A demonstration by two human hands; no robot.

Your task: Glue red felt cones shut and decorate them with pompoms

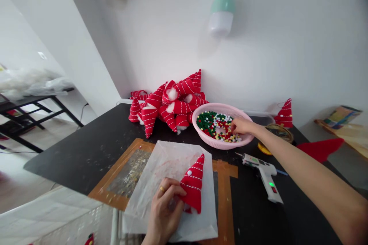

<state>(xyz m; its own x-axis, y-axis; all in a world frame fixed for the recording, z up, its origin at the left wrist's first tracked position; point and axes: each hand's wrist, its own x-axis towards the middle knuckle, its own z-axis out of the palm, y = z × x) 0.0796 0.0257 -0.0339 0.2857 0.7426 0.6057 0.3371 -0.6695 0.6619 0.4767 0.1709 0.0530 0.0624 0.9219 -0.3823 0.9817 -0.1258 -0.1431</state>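
My left hand (167, 203) is closed on the lower left edge of a red cone-shaped cloth hat (194, 189) with white twisted-cord stripes. One white pompom (189, 172) sits on its upper part. The hat lies on a sheet of white paper (172, 160). At the right, my right hand (241, 126) reaches into a pink plastic basket (211, 142), fingertips down among small red, green, white and yellow pompoms (211, 120). Its fingers are bent together; whether a pompom is between them is hidden.
A white glue gun (265, 172) with a green light lies below my right forearm. Red striped stuffed cones (172, 103) are piled against the wall. One decorated cone (284, 115) stands at the back right, near a yellow tape roll (263, 149). Brown tape (225, 199) borders the work area.
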